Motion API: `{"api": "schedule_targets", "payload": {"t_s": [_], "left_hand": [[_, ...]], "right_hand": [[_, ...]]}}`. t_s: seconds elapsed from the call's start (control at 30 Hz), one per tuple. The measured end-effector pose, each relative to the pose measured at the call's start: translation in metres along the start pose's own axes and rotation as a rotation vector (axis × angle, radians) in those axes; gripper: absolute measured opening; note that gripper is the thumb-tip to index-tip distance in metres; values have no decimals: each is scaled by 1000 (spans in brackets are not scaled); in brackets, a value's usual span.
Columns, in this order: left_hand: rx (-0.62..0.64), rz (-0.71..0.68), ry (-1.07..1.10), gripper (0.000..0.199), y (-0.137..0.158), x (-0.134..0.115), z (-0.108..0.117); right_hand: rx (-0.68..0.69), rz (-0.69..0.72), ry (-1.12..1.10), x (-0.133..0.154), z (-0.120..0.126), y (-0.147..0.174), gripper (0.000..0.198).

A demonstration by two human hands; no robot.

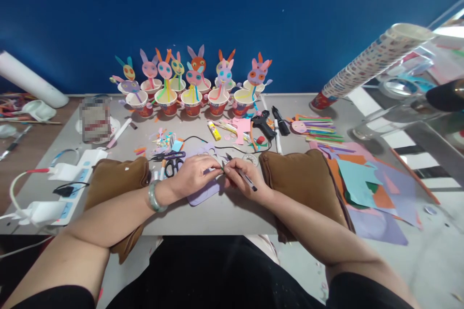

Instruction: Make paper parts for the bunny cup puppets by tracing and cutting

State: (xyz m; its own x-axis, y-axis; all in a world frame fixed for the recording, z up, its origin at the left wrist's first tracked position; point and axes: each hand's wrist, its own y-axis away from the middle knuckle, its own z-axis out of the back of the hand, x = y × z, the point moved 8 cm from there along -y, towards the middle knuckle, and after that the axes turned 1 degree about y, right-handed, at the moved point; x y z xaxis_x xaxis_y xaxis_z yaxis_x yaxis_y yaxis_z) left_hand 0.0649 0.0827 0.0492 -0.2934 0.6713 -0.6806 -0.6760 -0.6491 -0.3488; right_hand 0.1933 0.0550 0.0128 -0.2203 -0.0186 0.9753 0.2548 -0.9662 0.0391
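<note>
My left hand point(195, 174), with a bangle on its wrist, is closed in a pinch at the middle of the table. Its fingertips meet those of my right hand point(243, 179) around something small and dark green, too small to make out. A pen point(248, 181) with a clear barrel and black end lies in my right hand, gripped by the fingers. Beneath the hands is a sheet of purple paper point(200, 197). Black-handled scissors point(170, 168) lie just left of my left hand. The yellow glue stick point(214, 131) is beyond the hands.
Paper cups point(191, 110) with rabbit-faced paper figures line the wall. Brown cushions point(302, 186) support both forearms. A black glue gun point(264, 124) and coloured strips point(321, 130) lie to the right, near coloured paper point(362, 181). Tall stacked cups point(369, 63) lean there; a power strip point(78, 183) sits left.
</note>
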Motion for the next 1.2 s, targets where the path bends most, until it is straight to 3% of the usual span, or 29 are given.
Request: {"api": "schedule_targets", "payload": {"t_s": [0.43, 0.73, 1.2], "left_hand": [[-1, -46, -52, 20, 1, 2, -3], [15, -53, -83, 20, 2, -1, -3], [34, 330, 335, 10, -3, 24, -5]], "right_hand": [[-74, 59, 118, 4, 1, 2, 36], [-91, 133, 190, 2, 0, 3, 23], [-49, 32, 85, -4, 0, 0, 28]]}}
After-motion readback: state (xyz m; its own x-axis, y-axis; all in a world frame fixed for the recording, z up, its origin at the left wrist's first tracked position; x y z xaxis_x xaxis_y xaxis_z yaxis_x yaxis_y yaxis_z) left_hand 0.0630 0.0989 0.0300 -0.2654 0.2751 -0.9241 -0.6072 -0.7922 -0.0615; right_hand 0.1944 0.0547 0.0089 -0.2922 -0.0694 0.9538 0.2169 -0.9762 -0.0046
